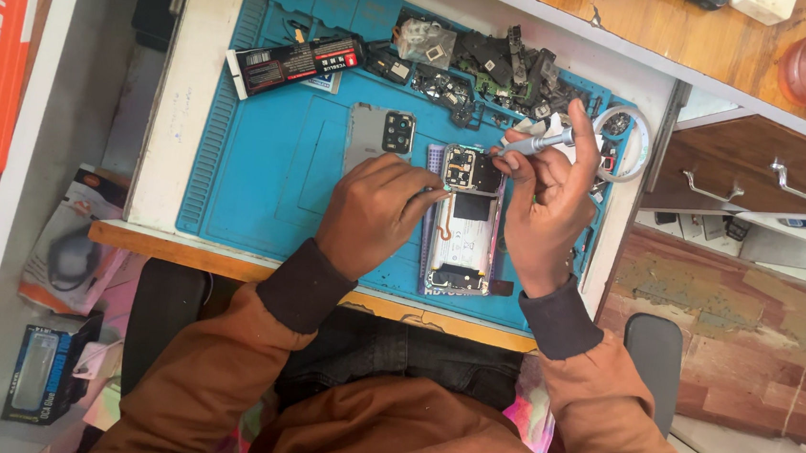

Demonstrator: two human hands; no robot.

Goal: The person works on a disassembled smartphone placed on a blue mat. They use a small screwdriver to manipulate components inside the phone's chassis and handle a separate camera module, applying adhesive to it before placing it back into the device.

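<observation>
An opened smartphone (465,231) lies face down on a blue work mat (273,168), its battery and circuit board exposed. My left hand (378,205) rests on the phone's left edge, fingers curled against it. My right hand (544,204) holds a silver screwdriver (536,144) tilted, its tip down at the phone's upper board. The phone's grey back cover (379,134) with its camera window lies on the mat just above my left hand.
A black and red glue tube (296,60) lies at the mat's top left. Several loose phone parts (478,65) pile at the top. A white ring (626,139) sits at the right edge. Wooden drawers (761,178) stand to the right, boxes (47,371) on the floor left.
</observation>
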